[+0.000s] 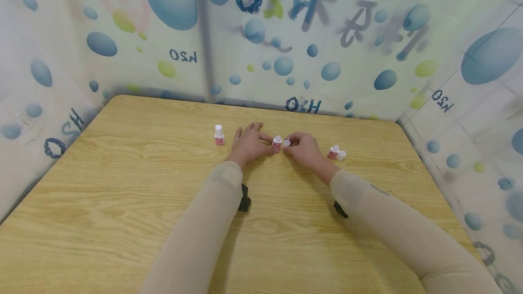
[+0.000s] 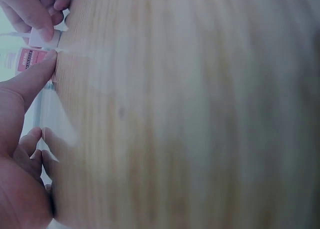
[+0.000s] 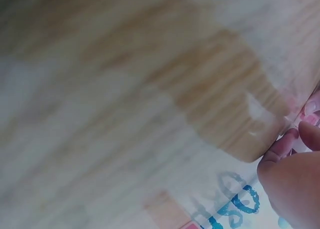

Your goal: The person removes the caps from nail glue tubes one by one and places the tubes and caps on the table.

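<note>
A small white bottle [image 1: 277, 143] with a red label stands uncapped on the wooden table, its pale nozzle showing. My left hand [image 1: 251, 143] holds it between thumb and index finger, the other fingers spread over the tabletop. In the left wrist view the thumb lies against the label of the bottle [image 2: 31, 60]. Close beside it, my right hand [image 1: 304, 149] pinches a white cap [image 1: 287, 143]. A thin stem juts from that cap [image 2: 45, 38] in the left wrist view. The right wrist view shows the right hand [image 3: 295, 161] only at its edge.
A capped bottle [image 1: 219, 135] of the same kind stands left of my left hand. Right of my right hand is an uncapped bottle [image 1: 333, 152], with a white cap [image 1: 341, 154] beside it. Printed curtains [image 1: 261, 67] border the table's [image 1: 163, 185] back edge.
</note>
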Action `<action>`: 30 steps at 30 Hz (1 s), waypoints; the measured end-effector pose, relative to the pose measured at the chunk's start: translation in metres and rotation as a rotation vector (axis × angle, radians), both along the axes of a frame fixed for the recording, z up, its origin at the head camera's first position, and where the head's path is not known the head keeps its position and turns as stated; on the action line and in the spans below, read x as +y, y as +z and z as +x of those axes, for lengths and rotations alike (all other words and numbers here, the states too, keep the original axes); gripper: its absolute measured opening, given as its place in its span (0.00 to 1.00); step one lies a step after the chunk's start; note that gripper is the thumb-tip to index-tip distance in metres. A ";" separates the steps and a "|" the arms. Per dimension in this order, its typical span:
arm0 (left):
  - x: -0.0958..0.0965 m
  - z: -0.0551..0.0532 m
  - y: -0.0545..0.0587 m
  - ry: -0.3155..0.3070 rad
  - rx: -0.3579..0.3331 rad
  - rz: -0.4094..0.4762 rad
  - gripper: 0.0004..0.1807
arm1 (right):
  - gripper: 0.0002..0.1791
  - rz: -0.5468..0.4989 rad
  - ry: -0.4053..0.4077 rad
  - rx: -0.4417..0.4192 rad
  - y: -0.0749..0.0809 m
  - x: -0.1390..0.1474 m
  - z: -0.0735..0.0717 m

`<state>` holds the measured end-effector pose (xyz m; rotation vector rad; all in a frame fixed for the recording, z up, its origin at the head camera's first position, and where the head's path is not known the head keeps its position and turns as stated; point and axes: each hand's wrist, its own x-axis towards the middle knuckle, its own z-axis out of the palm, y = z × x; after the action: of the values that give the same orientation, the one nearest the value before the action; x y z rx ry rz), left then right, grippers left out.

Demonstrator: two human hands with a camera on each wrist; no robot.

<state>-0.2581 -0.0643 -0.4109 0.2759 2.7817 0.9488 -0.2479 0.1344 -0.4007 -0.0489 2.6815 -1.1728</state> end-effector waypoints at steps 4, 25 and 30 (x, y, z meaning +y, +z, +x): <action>0.001 0.000 0.000 -0.002 0.000 -0.007 0.25 | 0.15 0.006 -0.002 -0.008 0.000 0.000 0.000; 0.002 -0.002 -0.001 0.018 0.000 0.011 0.25 | 0.16 0.032 0.036 0.023 -0.003 0.000 -0.002; 0.002 -0.002 -0.001 0.017 0.000 0.011 0.25 | 0.16 0.039 0.045 0.026 -0.003 0.000 -0.002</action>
<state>-0.2601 -0.0619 -0.4123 0.2539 2.7842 0.9684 -0.2499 0.1347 -0.4034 -0.1194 2.7104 -1.1136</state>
